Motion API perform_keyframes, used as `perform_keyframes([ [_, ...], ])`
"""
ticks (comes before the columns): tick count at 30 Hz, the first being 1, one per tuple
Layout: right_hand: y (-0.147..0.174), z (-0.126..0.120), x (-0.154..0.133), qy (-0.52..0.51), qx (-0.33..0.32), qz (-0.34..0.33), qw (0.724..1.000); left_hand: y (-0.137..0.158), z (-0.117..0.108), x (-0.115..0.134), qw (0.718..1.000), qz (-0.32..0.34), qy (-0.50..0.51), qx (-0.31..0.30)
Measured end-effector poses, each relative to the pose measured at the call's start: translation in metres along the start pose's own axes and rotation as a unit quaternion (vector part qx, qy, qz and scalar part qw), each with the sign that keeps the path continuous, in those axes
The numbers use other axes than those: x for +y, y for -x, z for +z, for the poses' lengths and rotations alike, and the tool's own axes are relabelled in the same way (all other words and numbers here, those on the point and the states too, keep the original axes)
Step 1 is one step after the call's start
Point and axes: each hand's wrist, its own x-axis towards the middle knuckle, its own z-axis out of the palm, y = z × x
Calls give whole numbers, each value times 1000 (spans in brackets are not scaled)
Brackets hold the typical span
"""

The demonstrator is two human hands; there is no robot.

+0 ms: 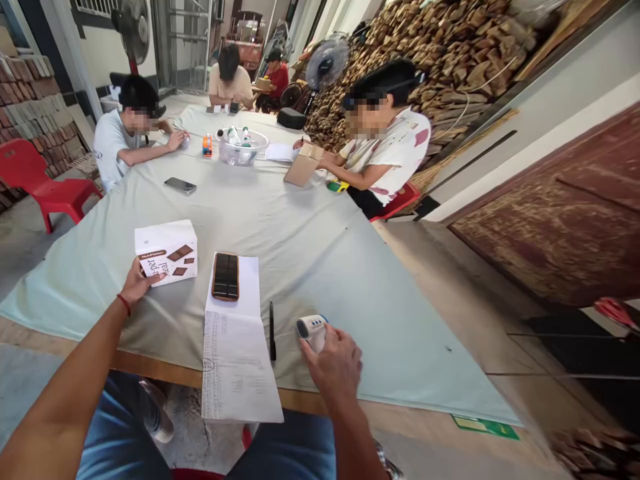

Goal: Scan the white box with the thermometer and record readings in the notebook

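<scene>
**Cloth-covered surface (400, 320): both hands occupied, sheet overhanging near edge**

The surface fills the middle of the frame, with stacked firewood (450, 53) at upper right. A co-worker (390, 133) handles a cardboard box (304, 165) right of upper centre.

Left of centre, the left hand (141, 283) holds a white printed carton (167, 240) by its lower left corner, thumb across the front; the remaining fingers are largely hidden. Below and right of centre, the right hand (336, 363) has its fingers curled closely round a white device with blue buttons (314, 328). Whether either item bears on the surface cannot be determined.

Between the hands lies a printed sheet (240, 373), a solar power bank (226, 277) on its upper part and a black pen (272, 333) just beside it.

Risks, as judged: the carton, gripped at one corner, could tip if the thumb loosens. The rounded device could slip under a slack grip. A snag on the sheet's overhang could drag the power bank along.
</scene>
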Motion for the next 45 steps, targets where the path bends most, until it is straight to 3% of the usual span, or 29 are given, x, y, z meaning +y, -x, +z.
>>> perform_keyframes([
  [5,-10,3,21,31,-165,73,983,52,4,-4,999,-16,-30,32],
  [7,-13,0,17,-21,-171,89,981,68,12,-8,999,-15,-41,27],
  [10,-9,-10,-11,-218,-113,74,967,81,24,-13,997,9,-69,39],
  [12,2,-20,-43,-374,-111,55,919,85,30,-16,993,32,-96,53],
  [14,17,-29,-83,-480,-195,44,854,87,32,-16,990,49,-121,53],
  [16,34,-34,-124,-556,-235,35,796,89,31,-16,987,59,-141,43],
  [19,54,-32,-170,-602,-297,26,741,90,30,-15,983,70,-168,40],
  [21,62,-25,-187,-606,-330,35,723,90,30,-16,979,78,-183,46],
  [24,68,-12,-198,-594,-348,47,724,88,31,-17,975,86,-200,48],
  [30,69,0,-206,-562,-309,62,765,80,32,-26,974,89,-206,30],
  [42,72,9,-206,-559,-293,80,772,76,34,-26,973,103,-203,27],
  [45,72,7,-206,-570,-305,90,758,77,35,-25,972,105,-207,27],
])
